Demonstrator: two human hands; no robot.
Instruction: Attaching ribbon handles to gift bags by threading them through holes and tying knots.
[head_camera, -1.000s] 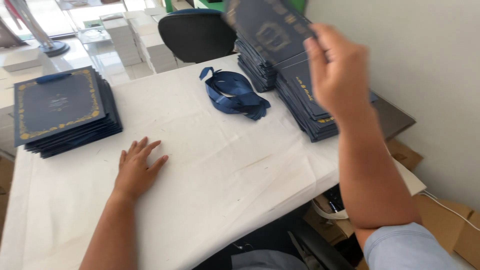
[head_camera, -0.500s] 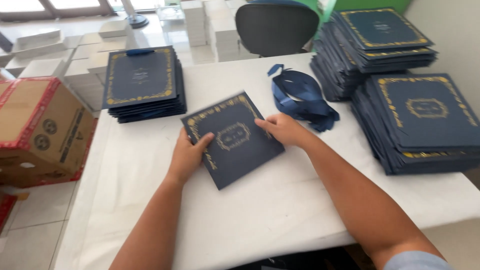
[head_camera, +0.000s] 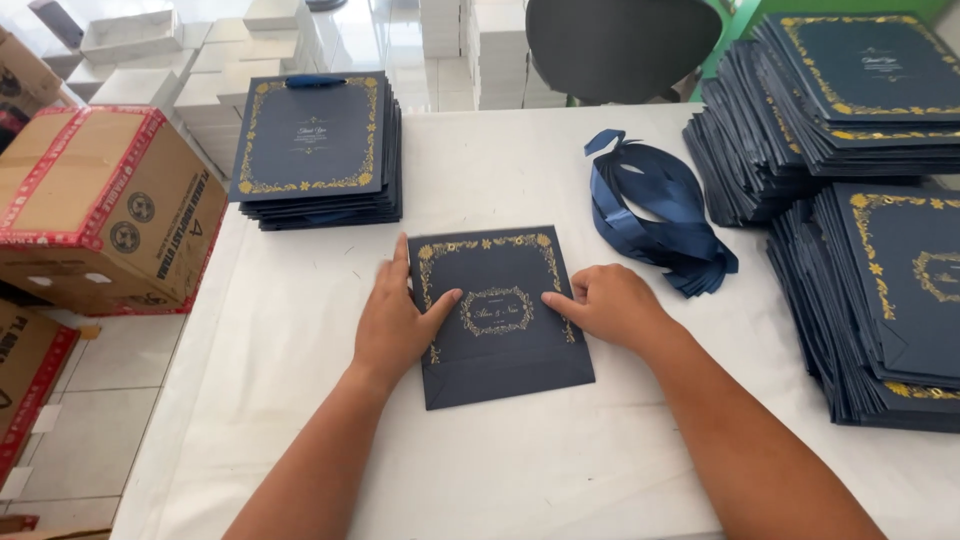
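A flat navy paper bag (head_camera: 497, 352) with gold floral print lies on the white table (head_camera: 500, 190) in front of me. My left hand (head_camera: 395, 320) rests flat on its left edge, thumb over the print. My right hand (head_camera: 603, 302) presses its right edge with bent fingers. A bundle of blue ribbons (head_camera: 655, 210) lies just beyond my right hand.
A stack of the same bags (head_camera: 318, 150) with a ribbon handle stands at the far left. Tall piles of flat navy bags (head_camera: 860, 200) fill the right side. Cardboard boxes (head_camera: 95, 205) stand left of the table, white boxes and a dark chair (head_camera: 620, 45) behind it.
My right hand brought a bag down from the right-hand pile onto the table. Both hands then turned it from skewed to square, and now hold it flat.
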